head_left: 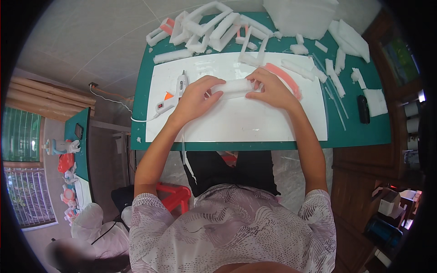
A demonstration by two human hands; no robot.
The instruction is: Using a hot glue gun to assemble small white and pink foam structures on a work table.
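Between my hands, a white foam block [235,89] lies lengthwise low over the white board [218,125]. The fingers and thumb of my left hand [196,97] close around its left end. My right hand [271,88] grips the other end, thumb in front and fingers behind. The fingers partly hide both ends. Just left of my left hand a white glue gun [178,86] rests on the board, its nozzle pointing away from me. A curved pink foam strip [283,78] lies behind my right hand.
Several white foam frames [207,20] are heaped along the green table's [380,123] far edge, near a large foam block [300,18]. Clear sticks [334,100] and a black object [363,109] lie at right. A white cord [136,119] runs left. Another person [98,227] sits lower left.
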